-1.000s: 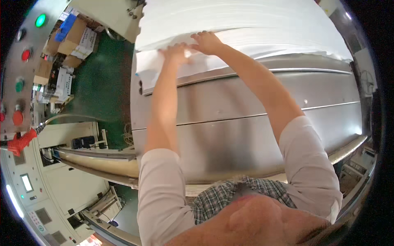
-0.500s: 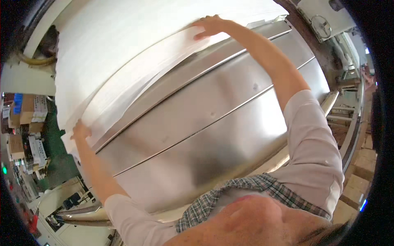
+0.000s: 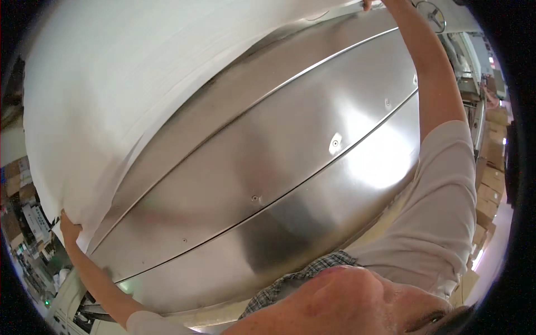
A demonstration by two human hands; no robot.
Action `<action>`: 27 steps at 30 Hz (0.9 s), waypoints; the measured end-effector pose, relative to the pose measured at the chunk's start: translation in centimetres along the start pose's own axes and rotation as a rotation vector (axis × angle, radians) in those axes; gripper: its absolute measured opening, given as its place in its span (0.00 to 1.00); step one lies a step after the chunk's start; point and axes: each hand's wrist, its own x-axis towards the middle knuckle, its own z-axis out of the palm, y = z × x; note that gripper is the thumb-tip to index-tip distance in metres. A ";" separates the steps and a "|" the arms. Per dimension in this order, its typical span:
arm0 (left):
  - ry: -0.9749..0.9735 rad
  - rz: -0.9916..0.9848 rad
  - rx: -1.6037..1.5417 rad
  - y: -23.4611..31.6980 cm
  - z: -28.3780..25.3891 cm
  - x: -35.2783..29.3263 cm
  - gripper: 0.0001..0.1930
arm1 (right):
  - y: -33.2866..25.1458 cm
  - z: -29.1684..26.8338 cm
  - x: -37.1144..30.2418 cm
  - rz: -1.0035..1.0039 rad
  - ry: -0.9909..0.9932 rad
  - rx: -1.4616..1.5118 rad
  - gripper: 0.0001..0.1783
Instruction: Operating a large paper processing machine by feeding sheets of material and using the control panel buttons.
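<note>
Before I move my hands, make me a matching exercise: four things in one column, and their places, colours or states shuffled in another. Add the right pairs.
Column one
1. White material
2. Metal surface
3. Left hand
4. Handwheel

Column two
A. Round with spokes, near the top right
B. Spread across the upper left of the view
C. Low on the left, at a white edge
D. Broad, shiny and silver, across the middle

Right pairs: 1-B; 2-D; 3-C; 4-A
</note>
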 end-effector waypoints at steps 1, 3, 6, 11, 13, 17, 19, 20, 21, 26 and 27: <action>0.059 -0.014 -0.037 -2.5 -0.4 0.2 0.44 | 0.1 -0.5 0.1 -0.019 0.003 0.006 0.58; 0.096 -0.014 -0.088 -2.7 0.4 0.5 0.44 | 0.1 -0.9 0.5 -0.033 -0.013 -0.009 0.58; 0.055 -0.038 -0.085 2.4 -0.8 -0.8 0.43 | 0.7 -0.6 0.8 -0.025 -0.180 -0.009 0.58; 0.086 0.001 -0.049 0.4 0.1 -0.5 0.43 | -0.1 -0.1 0.3 0.000 -0.144 0.043 0.56; 0.069 0.012 -0.096 -0.4 0.2 -0.4 0.43 | -0.7 -0.1 0.0 0.046 -0.152 0.110 0.56; 0.042 -0.036 -0.106 0.5 -0.6 -1.1 0.43 | -2.4 -0.6 -0.8 0.147 -0.202 0.265 0.55; 0.084 0.001 -0.095 -1.5 -0.5 -0.8 0.44 | -0.1 0.3 -1.4 -0.375 -0.100 0.553 0.55; 0.095 0.052 -0.093 -1.5 0.7 0.1 0.45 | 1.4 1.1 -2.2 -0.893 -0.017 0.809 0.55; 0.080 0.064 -0.102 -1.4 1.6 0.9 0.45 | 1.5 1.9 -2.0 -0.881 -0.035 0.804 0.55; 0.060 0.041 -0.124 -2.8 1.3 0.8 0.47 | -3.5 0.6 -3.8 0.000 -0.011 0.267 0.54; 0.059 0.025 -0.111 -3.5 0.8 0.1 0.47 | -4.4 1.0 -3.1 -0.016 -0.009 0.277 0.54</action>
